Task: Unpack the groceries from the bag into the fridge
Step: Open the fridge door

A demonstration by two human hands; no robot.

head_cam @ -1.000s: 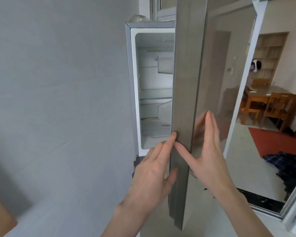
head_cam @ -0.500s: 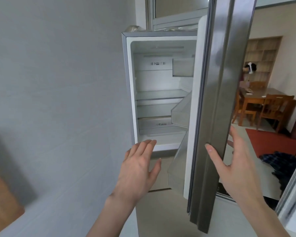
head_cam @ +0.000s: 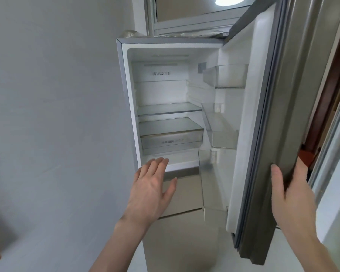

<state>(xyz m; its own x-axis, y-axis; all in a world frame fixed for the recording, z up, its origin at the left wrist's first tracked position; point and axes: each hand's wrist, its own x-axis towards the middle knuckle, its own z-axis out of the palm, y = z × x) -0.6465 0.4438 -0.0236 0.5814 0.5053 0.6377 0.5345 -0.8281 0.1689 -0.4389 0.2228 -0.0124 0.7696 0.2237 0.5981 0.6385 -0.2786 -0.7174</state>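
The silver fridge (head_cam: 124, 99) stands against the wall with its upper door (head_cam: 267, 134) swung wide to the right. Inside are bare glass shelves (head_cam: 169, 108) and a drawer (head_cam: 171, 141); clear door bins (head_cam: 230, 75) hold nothing. My right hand (head_cam: 290, 195) grips the door's outer edge, thumb on the inner side and fingers wrapped behind it. My left hand (head_cam: 153, 187) hovers open in front of the fridge's lower rim, holding nothing. No bag or groceries are in view.
A pale grey wall (head_cam: 53, 114) fills the left side. A window frame (head_cam: 185, 22) sits above the fridge, with plastic wrap (head_cam: 130, 34) on the fridge top. The closed lower compartment front (head_cam: 181, 228) is below my left hand. A doorway frame (head_cam: 330, 154) lies behind the door.
The fridge door has swung from nearly shut to wide open. My right hand followed its edge to the right and now grips it; my left hand came off the door and hovers open.
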